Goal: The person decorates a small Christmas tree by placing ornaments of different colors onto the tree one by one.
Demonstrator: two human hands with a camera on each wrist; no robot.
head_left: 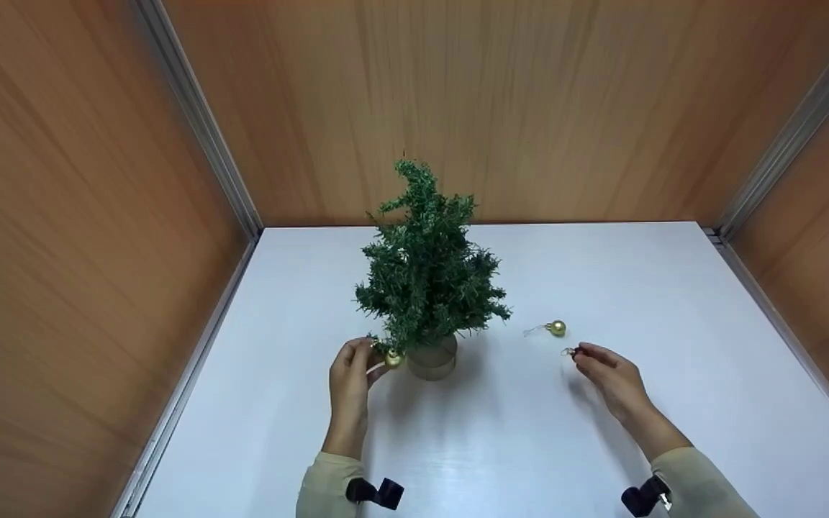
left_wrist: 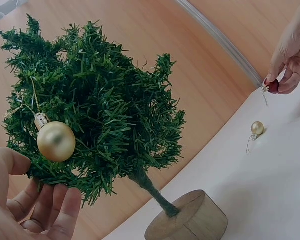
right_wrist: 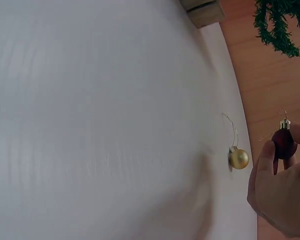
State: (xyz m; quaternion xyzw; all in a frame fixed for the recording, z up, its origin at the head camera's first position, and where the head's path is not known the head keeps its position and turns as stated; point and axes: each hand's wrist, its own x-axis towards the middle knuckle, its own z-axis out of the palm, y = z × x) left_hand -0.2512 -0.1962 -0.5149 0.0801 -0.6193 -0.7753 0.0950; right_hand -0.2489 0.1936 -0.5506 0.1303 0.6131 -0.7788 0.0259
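A small artificial Christmas tree stands on a round wooden base. At its lower left, my left hand pinches a branch tip between thumb and fingers. A gold bauble hangs by its cord from the greenery just above those fingers. Off to the right of the tree, my right hand holds a dark red bauble by its sides, raised over the table. The red bauble's metal cap and thin loop stick out past the fingertips.
A second gold bauble lies on the white table, its cord pointing toward the tree. Wood-grain panels rise behind and at both sides, joined by metal corner strips.
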